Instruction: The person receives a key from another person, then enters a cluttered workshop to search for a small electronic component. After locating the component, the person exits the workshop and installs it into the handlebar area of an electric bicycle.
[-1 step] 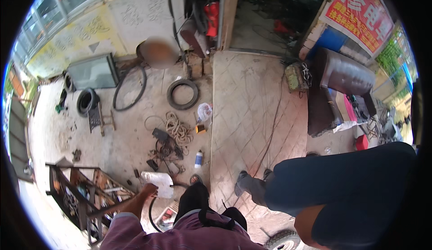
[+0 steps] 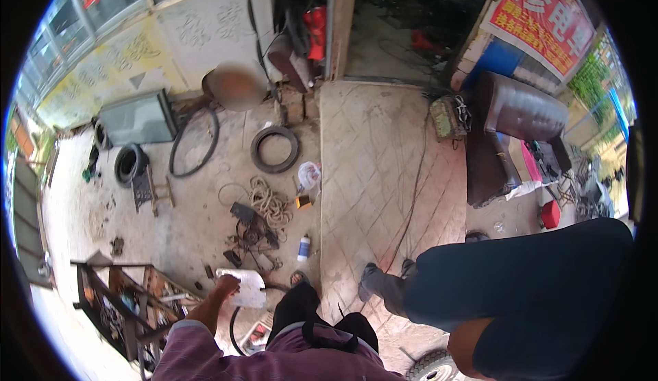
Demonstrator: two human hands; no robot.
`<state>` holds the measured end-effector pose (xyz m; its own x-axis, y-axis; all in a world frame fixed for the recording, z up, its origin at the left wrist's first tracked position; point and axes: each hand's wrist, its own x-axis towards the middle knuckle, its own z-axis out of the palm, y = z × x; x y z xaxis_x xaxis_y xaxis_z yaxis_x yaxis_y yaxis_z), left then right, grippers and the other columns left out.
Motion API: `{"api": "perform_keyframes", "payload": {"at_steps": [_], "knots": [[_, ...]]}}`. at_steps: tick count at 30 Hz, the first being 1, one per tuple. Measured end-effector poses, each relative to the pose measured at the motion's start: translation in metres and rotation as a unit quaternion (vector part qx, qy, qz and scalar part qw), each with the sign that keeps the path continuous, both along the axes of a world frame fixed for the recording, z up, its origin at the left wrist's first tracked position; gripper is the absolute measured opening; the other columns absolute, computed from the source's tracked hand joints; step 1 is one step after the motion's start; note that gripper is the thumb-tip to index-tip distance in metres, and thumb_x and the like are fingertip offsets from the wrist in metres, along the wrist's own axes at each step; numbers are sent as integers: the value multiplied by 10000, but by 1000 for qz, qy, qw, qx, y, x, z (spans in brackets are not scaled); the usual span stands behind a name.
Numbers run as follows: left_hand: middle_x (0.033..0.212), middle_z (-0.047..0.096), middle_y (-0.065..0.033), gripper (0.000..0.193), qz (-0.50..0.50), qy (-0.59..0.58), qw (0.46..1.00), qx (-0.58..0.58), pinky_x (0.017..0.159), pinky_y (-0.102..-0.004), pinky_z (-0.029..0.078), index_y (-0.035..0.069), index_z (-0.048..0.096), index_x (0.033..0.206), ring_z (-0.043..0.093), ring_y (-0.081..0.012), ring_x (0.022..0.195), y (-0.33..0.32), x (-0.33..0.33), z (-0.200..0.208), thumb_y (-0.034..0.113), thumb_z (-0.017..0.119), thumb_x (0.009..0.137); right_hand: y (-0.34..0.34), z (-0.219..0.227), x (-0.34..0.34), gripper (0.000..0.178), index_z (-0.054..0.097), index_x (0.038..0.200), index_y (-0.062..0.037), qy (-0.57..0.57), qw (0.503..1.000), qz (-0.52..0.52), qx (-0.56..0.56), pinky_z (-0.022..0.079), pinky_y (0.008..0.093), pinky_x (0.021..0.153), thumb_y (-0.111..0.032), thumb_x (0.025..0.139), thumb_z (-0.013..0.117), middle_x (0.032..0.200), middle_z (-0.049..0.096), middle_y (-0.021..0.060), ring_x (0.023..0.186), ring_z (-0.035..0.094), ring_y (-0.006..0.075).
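My left hand point(image 2: 225, 286) is low in the picture, left of my dark trouser leg. Its fingers are closed at the left edge of a pale, flat, rounded-cornered panel point(image 2: 251, 289). What the panel belongs to I cannot make out. A dark curved tube point(image 2: 235, 329) runs below it. Close by on the floor lie a heap of dark parts and cables point(image 2: 253, 233) and a white bottle with a blue label point(image 2: 304, 248). My right hand is out of sight.
At the left stands a dark metal frame point(image 2: 123, 295) full of tools. A tyre point(image 2: 275, 149) and coiled rope point(image 2: 267, 201) lie ahead. To my right is another person in dark clothing point(image 2: 521, 285), with a wheel point(image 2: 433, 367) below and a brown sofa point(image 2: 524, 106) beyond.
The view has shifted slightly. My left hand has moved a little further over the panel, and the panel appears a bit flatter and lower.
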<state>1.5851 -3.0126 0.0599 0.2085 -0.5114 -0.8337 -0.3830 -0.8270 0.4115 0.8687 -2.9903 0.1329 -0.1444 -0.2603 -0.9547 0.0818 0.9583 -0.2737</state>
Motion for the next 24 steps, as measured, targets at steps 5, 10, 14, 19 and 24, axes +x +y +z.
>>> {"api": "perform_keyframes", "payload": {"at_steps": [5, 10, 14, 19, 24], "knots": [[784, 623, -54, 166, 250, 626, 713, -193, 516, -380, 467, 125, 610, 926, 603, -238, 643, -298, -2, -6, 268, 537, 886, -61, 15, 75, 124, 592, 943, -135, -13, 997, -63, -31, 403, 265, 507, -241, 898, 548, 819, 656, 84, 647, 624, 195], [886, 637, -44, 251, 16, 298, 929, -219, 588, -290, 490, 80, 603, 1105, 646, -141, 762, -509, -185, 129, 206, 596, 888, -118, -1, 129, 142, 591, 964, -124, -28, 993, -117, -14, 415, 273, 523, -243, 899, 553, 836, 658, 91, 663, 628, 199], [802, 667, -84, 339, -280, 168, 907, -267, 659, -338, 505, 28, 632, 910, 651, -178, 735, -572, -218, 171, 362, 571, 908, -199, -7, 152, 157, 590, 982, -115, -52, 990, -129, -13, 425, 279, 535, -245, 899, 557, 850, 659, 96, 675, 630, 203], [802, 683, -187, 311, -576, -44, 780, -241, 687, -450, 531, 40, 681, 870, 686, -318, 773, -576, -127, 137, 342, 609, 850, -349, 37, 138, 178, 589, 1003, -104, -50, 990, -111, -65, 438, 286, 551, -247, 900, 562, 866, 661, 103, 690, 634, 207], [821, 700, -154, 247, -600, -83, 777, -174, 624, -436, 548, 55, 707, 891, 684, -325, 717, -590, -17, 141, 281, 672, 800, -525, 120, 120, 200, 588, 1025, -94, -37, 980, -87, -175, 451, 293, 566, -250, 901, 567, 883, 663, 110, 705, 638, 211]]}}
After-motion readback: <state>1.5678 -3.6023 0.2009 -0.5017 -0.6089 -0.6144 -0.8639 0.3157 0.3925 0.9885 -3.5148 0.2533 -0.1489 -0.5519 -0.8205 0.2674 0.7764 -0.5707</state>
